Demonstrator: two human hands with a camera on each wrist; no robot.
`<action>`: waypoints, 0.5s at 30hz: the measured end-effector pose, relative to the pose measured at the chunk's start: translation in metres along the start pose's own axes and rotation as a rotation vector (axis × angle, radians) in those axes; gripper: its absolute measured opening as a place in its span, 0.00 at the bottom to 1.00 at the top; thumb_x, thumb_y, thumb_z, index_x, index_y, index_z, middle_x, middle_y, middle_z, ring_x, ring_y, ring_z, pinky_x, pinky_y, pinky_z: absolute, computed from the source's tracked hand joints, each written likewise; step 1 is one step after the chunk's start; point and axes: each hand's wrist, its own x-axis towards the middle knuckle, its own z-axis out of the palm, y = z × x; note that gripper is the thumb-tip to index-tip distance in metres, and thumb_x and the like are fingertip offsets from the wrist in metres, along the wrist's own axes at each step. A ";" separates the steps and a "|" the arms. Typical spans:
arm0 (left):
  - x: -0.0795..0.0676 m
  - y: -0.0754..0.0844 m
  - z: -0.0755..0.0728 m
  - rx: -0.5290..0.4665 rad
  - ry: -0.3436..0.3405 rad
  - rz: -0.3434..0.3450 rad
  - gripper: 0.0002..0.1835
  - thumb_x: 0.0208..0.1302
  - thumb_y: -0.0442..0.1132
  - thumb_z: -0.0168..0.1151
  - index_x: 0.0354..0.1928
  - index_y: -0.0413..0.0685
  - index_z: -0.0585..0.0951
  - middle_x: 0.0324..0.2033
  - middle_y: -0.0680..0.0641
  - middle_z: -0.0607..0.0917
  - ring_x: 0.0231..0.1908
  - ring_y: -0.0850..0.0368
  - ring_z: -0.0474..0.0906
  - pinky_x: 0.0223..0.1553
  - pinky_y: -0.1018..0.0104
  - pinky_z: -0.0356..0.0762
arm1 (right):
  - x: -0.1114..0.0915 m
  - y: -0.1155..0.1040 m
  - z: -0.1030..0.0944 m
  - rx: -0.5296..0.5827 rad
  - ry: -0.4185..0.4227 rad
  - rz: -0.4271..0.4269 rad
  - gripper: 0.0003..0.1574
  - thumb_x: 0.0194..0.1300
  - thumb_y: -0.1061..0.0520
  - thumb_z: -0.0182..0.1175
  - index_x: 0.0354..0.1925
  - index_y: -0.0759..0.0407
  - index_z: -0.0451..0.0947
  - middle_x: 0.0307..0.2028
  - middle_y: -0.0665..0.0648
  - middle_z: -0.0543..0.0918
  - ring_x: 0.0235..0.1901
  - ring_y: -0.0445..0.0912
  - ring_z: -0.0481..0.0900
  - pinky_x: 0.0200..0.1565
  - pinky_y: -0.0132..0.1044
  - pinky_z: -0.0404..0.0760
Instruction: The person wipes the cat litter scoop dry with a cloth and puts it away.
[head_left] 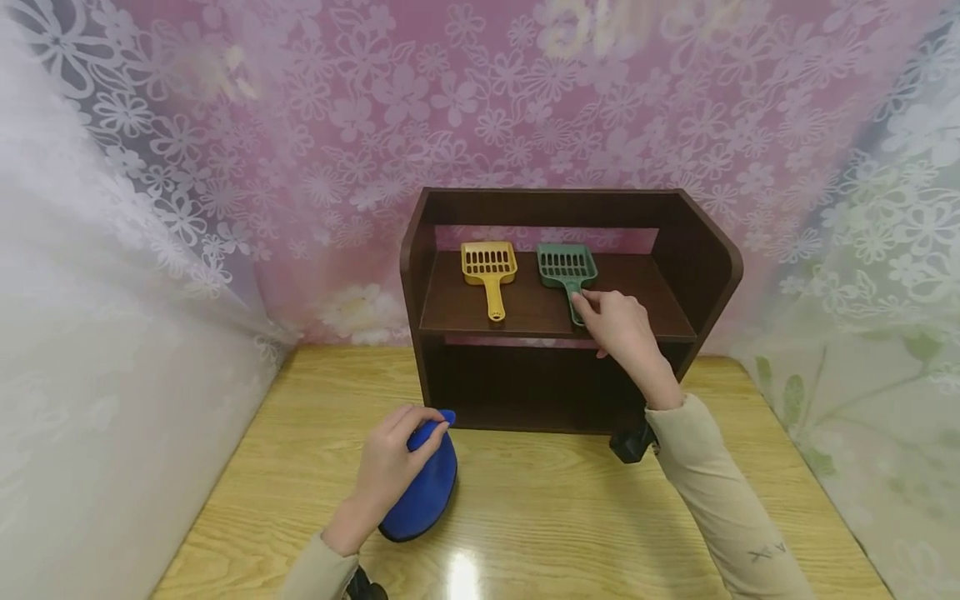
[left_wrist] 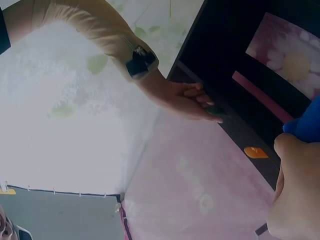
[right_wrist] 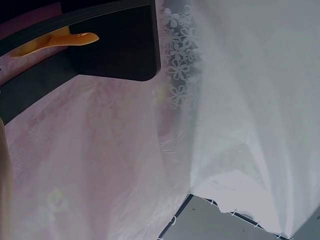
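Observation:
A green slotted litter scoop [head_left: 567, 265] lies on the upper board of a dark brown shelf unit [head_left: 525, 323], its handle toward the front. My right hand [head_left: 618, 325] pinches that handle between thumb and fingers. To its left on the same board is a yellow litter scoop [head_left: 489, 265], untouched. Below and to the left, in front of the shelf, my left hand [head_left: 393, 454] pinches the top end of a blue oval cloth item [head_left: 427, 500] with a dark edge. In the left wrist view, part of this blue cloth [left_wrist: 307, 122] shows beyond the left hand [left_wrist: 297, 190].
The shelf stands at the back of a wooden table [head_left: 525, 500], with raised side panels [head_left: 708, 267] around the upper board and an open compartment [head_left: 525, 387] below. Flowered curtains [head_left: 337, 125] hang behind and on both sides.

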 end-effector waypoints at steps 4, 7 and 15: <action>0.001 -0.005 -0.012 -0.004 0.036 -0.021 0.13 0.47 0.36 0.72 0.36 0.53 0.82 0.31 0.57 0.81 0.31 0.66 0.76 0.33 0.75 0.74 | -0.004 0.004 0.001 0.080 0.058 0.006 0.37 0.67 0.33 0.41 0.64 0.53 0.65 0.09 0.55 0.69 0.10 0.49 0.75 0.25 0.39 0.73; 0.001 -0.011 -0.021 0.006 0.061 -0.036 0.12 0.46 0.35 0.72 0.35 0.52 0.82 0.30 0.57 0.81 0.29 0.67 0.74 0.33 0.78 0.72 | -0.007 0.009 0.002 0.139 0.104 0.018 0.37 0.66 0.32 0.41 0.64 0.52 0.65 0.11 0.55 0.70 0.10 0.49 0.75 0.28 0.40 0.73; 0.000 -0.032 -0.044 0.072 0.129 -0.064 0.11 0.47 0.35 0.71 0.35 0.51 0.83 0.30 0.55 0.83 0.29 0.64 0.75 0.33 0.77 0.71 | -0.028 0.025 0.006 0.300 0.253 -0.014 0.33 0.66 0.33 0.42 0.63 0.46 0.64 0.19 0.57 0.79 0.11 0.51 0.76 0.22 0.39 0.72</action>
